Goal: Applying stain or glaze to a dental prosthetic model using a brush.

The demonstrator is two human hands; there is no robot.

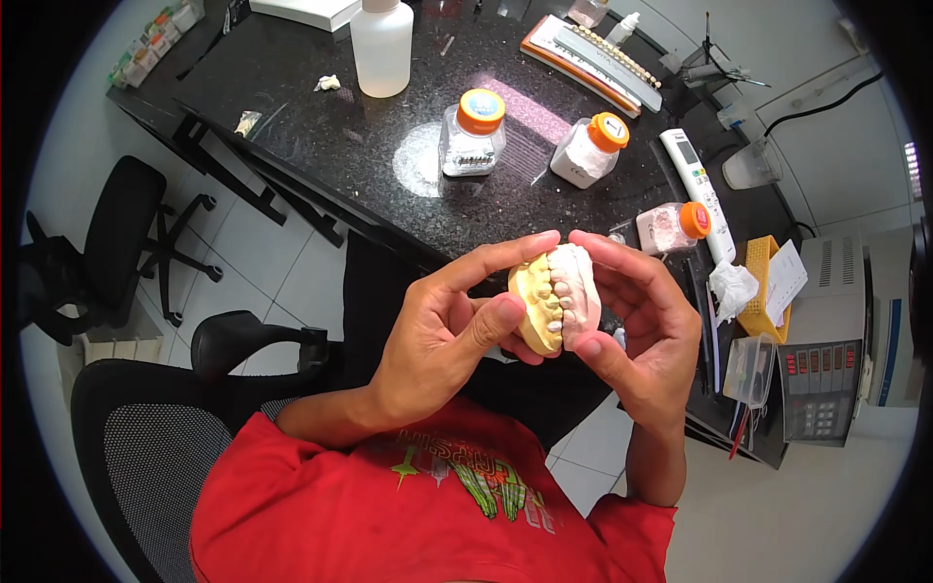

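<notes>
L hand (428,340): fingers gripping yellow dental cast (530,316); R hand (649,340): fingers gripping pink-white cast (584,291). Casts tooth-to-tooth, at near side of worktop (311,180). Best: light, even press. on bases, thumbs clear of teeth; turn both tog. w/o slip.

Between our hands (437,340) we see a yellow dental cast (530,301) and a pale pink cast (585,291); beyond them, orange-lidded jars (473,141) and a speckled black worktop (360,146).
</notes>
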